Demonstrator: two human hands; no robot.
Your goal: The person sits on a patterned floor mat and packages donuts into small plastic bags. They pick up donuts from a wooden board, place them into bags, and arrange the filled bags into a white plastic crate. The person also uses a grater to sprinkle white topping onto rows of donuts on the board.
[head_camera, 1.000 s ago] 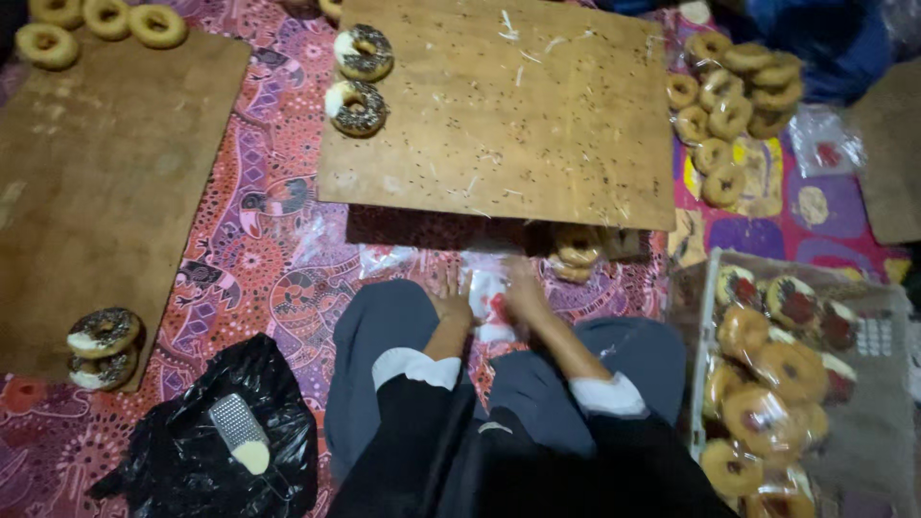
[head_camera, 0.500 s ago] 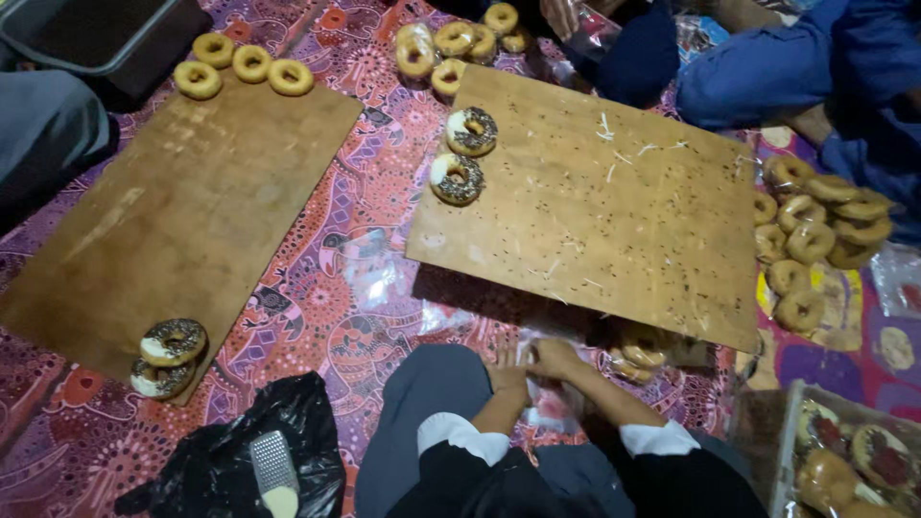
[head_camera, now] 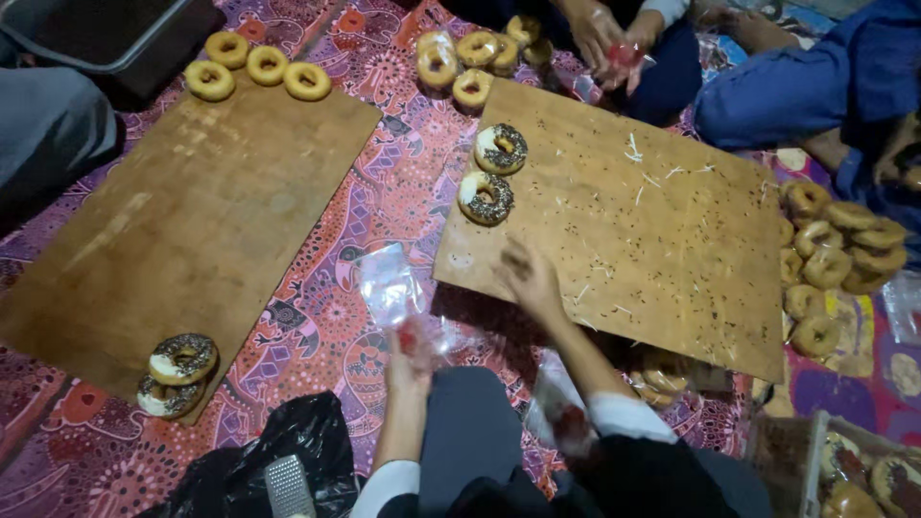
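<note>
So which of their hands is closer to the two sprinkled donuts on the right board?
Right. The right hand rests on the board edge just below the sprinkled donuts; the left hand is lower, off the board, holding a clear plastic bag.

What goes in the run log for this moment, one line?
left hand: holds clear plastic bag | right hand: reaching over wooden board edge toward sprinkled donuts | not touching them

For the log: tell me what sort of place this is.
Probably a home floor used for decorating and packing doughnuts: people sit on a patterned mat around low wooden boards, with plain doughnuts and sprinkled doughnuts laid out.
</note>
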